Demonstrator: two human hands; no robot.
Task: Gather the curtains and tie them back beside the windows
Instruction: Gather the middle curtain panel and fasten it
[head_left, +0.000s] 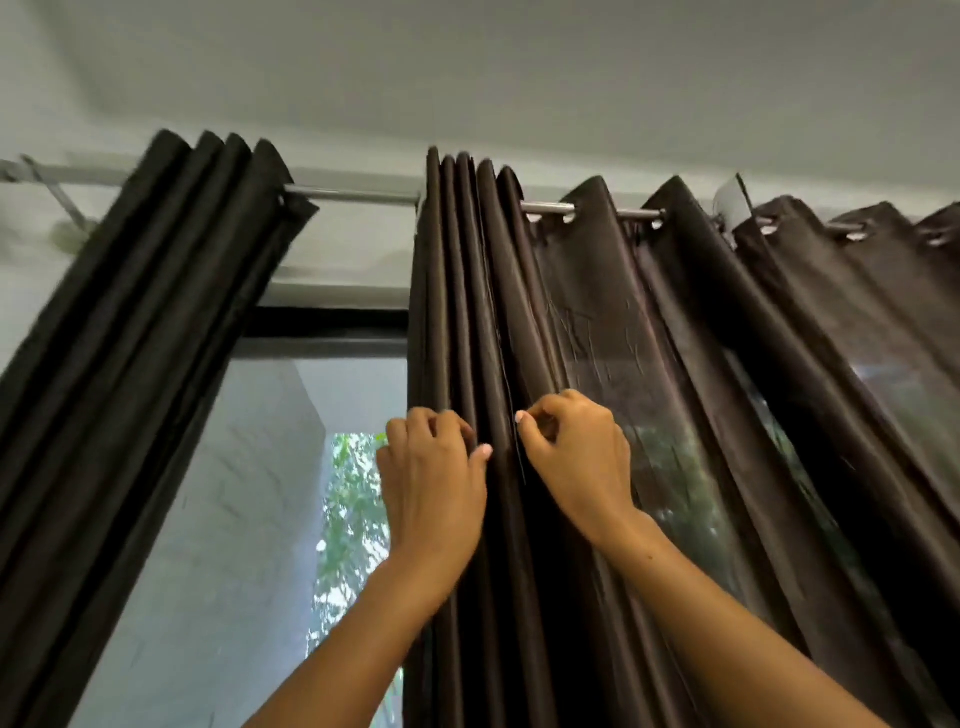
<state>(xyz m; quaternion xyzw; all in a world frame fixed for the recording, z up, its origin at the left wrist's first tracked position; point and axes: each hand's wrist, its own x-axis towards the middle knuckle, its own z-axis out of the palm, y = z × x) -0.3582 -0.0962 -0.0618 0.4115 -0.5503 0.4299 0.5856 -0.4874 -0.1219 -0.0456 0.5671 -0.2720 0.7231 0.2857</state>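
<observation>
Up at head height by the window, the middle curtain (467, 322) hangs from the rod (353, 196) with its left edge already bunched into tight pleats, while its right half is spread across the glass. My left hand (434, 483) has its fingers curled round the outer edge of the bunched folds, thumb laid flat on the front. My right hand (576, 457) pinches a single fold just beside it, fingertips closed on the cloth. The two hands are near each other with a couple of pleats between them.

I judge the gathering is only partly done: several eyelets to the right are spaced along the rod, and a further curtain (857, 291) beyond them is fully spread. The left curtain (156, 291) is already bunched at the far side of the open window (249, 519).

What could go wrong from here, as I see it: my right pinch holds only one thin fold, so a sideways tug may slip it free and let the pleats fan out again. Pulling down rather than along could snag the eyelets on the rod and jam them, or strain the rod's bracket (52, 195). If my left hand loosens while the right reaches for more cloth, the stack will sag apart. I see no tie-back, so I may have to hold the bundle one-handed while I search.
</observation>
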